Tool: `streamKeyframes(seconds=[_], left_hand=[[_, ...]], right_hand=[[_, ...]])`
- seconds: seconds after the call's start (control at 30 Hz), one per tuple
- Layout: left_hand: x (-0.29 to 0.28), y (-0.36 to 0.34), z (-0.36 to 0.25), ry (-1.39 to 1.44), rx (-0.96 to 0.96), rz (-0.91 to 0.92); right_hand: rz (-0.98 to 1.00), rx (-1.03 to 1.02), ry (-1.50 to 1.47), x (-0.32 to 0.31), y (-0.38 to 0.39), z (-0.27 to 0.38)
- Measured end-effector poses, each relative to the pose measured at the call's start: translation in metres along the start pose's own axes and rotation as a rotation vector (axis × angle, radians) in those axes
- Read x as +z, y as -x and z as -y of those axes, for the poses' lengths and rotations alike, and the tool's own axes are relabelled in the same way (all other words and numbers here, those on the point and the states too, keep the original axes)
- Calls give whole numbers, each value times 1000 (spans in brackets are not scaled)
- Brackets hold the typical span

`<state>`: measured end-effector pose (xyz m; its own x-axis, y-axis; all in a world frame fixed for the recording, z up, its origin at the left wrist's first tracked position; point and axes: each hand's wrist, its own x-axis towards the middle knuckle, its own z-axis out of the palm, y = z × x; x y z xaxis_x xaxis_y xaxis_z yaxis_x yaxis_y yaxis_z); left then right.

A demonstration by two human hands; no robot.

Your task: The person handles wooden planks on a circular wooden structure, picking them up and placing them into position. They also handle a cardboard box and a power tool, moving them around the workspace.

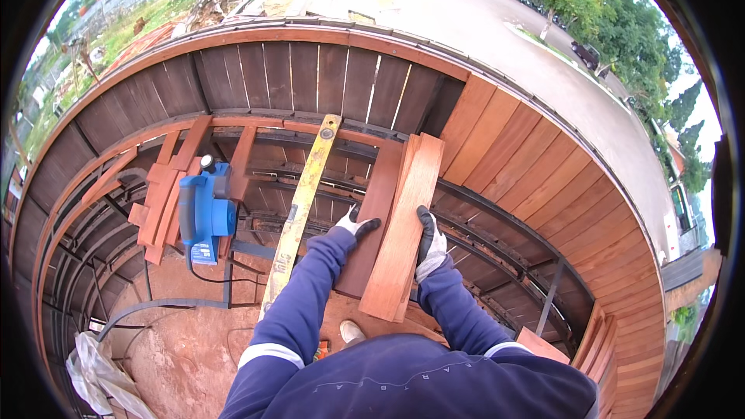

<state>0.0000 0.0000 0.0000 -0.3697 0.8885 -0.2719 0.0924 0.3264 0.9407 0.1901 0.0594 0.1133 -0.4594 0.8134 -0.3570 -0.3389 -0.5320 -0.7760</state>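
My gloved left hand [362, 223] grips the left edge of a darker reddish board [378, 186]. My gloved right hand [427, 242] holds the right edge of a lighter wooden board [400, 248], which lies over at least one more board and partly beside the darker one. Left of these, a long yellow spirit level [309, 186] slants across the curved frame, its lower part behind my left arm. Further left, a blue electric planer [206, 209] rests on short loose boards [161, 202], its black cord hanging down.
A curved structure surrounds me, with dark slats [275, 77] at the back and new reddish planks [543, 171] on the right. Metal bars [497, 233] run below. More boards [597, 341] stand lower right. A plastic sheet [109, 372] lies lower left. A paved road [434, 8] runs outside.
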Motion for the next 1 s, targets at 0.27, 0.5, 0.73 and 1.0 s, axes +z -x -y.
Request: streamKeyframes(seconds=[0.27, 0.5, 0.73, 1.0], left_hand=[[-7, 33, -43, 398, 42, 63], [-9, 33, -13, 423, 103, 3], [-5, 28, -25, 365, 28, 39], [14, 32, -63, -236, 303, -308]], right_hand=[[-97, -110, 102, -3, -13, -6], [-133, -216, 324, 18, 5, 6], [-139, -94, 313, 10, -7, 3], [-203, -316, 552, -29, -56, -8]])
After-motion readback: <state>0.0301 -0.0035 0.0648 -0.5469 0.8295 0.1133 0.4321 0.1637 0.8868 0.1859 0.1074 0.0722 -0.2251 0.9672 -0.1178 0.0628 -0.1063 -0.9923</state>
